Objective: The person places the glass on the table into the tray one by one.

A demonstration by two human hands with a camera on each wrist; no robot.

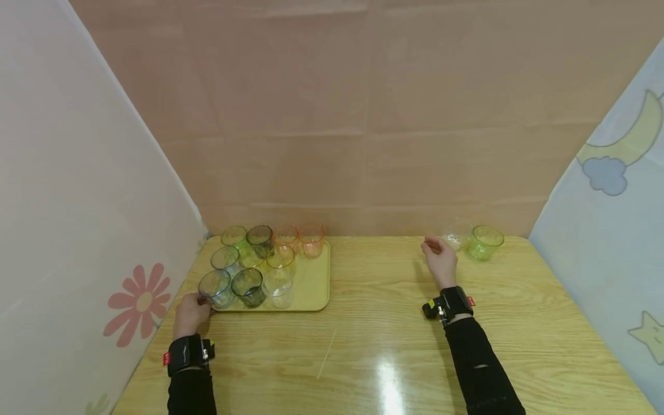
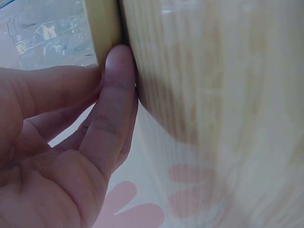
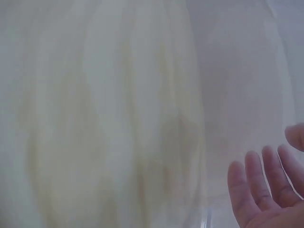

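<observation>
At the near left corner of the yellow tray, my left hand pinches the tray's rim between thumb and fingers, as the left wrist view shows. Several tinted cups stand on the tray, among them a blue cup right above that hand, a dark grey cup and a clear cup. My right hand is over the far right of the table, fingers loosely bent with nothing between them. Just beyond its fingertips stands a clear cup, partly hidden by the hand, beside a green cup.
A wooden table carries everything. Brown paper closes off the back edge. White sheets with a flower on the left and a moon on the right flank the table.
</observation>
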